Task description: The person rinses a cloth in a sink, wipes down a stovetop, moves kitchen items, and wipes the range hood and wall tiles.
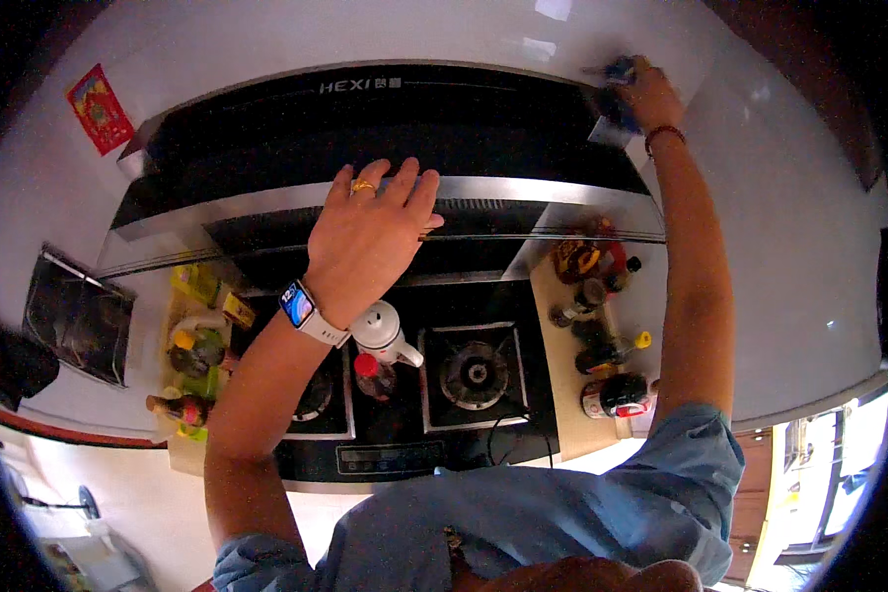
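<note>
A black range hood [385, 133] with a steel front strip spans the view above the stove. My left hand [374, 229], wearing a ring and a watch, rests with fingers spread on the hood's steel strip and holds nothing. At the hood's upper right end, my right hand [647, 96] grips a dark blue cloth [618, 100], blurred, against the hood's top edge by the wall. Below my left wrist stand a white kettle [379, 333] and a red-capped bottle [374, 377] between the two burners.
A gas burner [477, 374] lies on the black glass hob. Sauce bottles [588, 296] and a large dark jug [614, 396] line the right counter; a yellow-capped oil bottle [196, 351] and packets [196, 285] crowd the left. A thin black cable [492, 436] crosses the hob's front edge.
</note>
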A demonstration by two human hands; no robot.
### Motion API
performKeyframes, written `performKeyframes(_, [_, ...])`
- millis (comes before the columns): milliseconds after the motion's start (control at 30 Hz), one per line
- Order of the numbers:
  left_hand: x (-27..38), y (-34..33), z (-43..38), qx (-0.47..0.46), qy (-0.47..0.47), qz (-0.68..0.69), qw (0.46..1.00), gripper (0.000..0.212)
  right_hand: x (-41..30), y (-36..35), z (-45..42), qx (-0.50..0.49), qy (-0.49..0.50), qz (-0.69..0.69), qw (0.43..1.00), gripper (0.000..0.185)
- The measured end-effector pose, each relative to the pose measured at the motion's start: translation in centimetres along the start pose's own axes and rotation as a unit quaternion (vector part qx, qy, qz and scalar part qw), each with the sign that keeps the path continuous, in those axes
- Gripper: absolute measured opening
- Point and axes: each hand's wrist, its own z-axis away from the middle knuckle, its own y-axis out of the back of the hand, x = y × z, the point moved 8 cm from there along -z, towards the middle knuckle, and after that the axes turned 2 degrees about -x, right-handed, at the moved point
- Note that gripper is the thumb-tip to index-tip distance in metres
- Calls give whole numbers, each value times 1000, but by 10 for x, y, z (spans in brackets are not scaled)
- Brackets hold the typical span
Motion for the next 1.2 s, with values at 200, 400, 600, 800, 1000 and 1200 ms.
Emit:
performKeyframes(200, [-1, 1, 1, -13, 4, -1, 1000, 47, -41, -9, 27, -80, 138, -13, 987, 51])
performKeyframes(400, [6, 2, -2, -13, 4, -11, 1000, 47, -56, -13, 5, -22, 116, 48, 992, 39])
performKeyframes(600, [7, 2, -4, -14, 4, -12, 1000, 45, -127, -12, 31, 1, 164, 123, 979, 22])
performKeyframes(800, [-2, -1, 1, -32, 11, -9, 999, 48, -107, -1, 33, 42, 286, -14, 957, 29])
performKeyframes(1000, [-3, -1, 0, -40, 6, -19, 999, 48, -33, -21, 10, -49, 158, 182, 969, 31])
performKeyframes(1200, [5, 1, -4, -20, 14, -32, 999, 46, 55, -5, 7, -87, 84, 168, 978, 40])
